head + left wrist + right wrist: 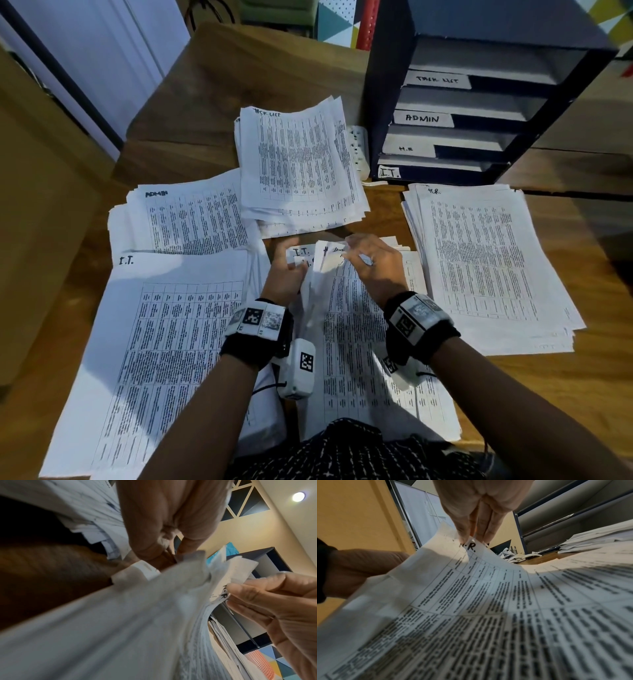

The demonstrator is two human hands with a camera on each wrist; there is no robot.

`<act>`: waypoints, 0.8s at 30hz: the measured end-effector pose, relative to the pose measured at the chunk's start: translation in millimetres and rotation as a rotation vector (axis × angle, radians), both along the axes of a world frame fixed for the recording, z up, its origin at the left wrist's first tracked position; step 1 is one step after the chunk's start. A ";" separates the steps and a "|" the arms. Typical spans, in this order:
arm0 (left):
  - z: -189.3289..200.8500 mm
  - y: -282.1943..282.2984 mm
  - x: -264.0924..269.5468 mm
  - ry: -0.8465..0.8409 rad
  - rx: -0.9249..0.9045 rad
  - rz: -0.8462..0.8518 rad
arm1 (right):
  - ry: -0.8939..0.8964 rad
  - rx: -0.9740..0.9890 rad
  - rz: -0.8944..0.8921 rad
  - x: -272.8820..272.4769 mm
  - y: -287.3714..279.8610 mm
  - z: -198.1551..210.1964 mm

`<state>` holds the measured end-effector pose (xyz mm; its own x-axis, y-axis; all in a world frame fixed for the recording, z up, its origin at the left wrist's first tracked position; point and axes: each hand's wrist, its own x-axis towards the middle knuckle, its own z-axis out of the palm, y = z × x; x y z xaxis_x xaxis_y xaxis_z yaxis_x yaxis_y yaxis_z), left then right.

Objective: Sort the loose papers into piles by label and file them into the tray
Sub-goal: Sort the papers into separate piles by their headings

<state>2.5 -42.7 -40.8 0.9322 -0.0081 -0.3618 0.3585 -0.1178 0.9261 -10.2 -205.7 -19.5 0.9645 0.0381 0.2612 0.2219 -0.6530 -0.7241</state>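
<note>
The right hand (pixel 371 262) pinches the top corner of an H.R. sheet (pixel 471 566), fingers pointing down; the left hand (pixel 286 274) grips the lifted loose papers (pixel 359 342) between the sorted piles, beside the tray (pixel 479 113).

Each forearm carries a black wristband (pixel 255 346) with white marker-printed camera modules (pixel 297 368); the garment (pixel 356 452) appears black with white dashes.

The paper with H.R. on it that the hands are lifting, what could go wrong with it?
1. The right hand pinches only the H.R. sheet at its top corner, so it might crease or tear.
2. The left hand holds other lifted sheets beside it; one might come along into the wrong pile.
3. The task list pile overlaps the admin pile, so they might mix.
</note>
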 end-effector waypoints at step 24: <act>28.6 3.4 -13.6 0.178 -0.207 -0.318 | 0.367 -0.368 0.124 -22.2 -12.4 22.3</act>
<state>-11.1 -39.3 -12.2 0.7943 -0.3751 -0.4779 0.4912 -0.0664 0.8685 -32.4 -218.0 2.8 0.9723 0.1836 -0.1444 0.0891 -0.8631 -0.4971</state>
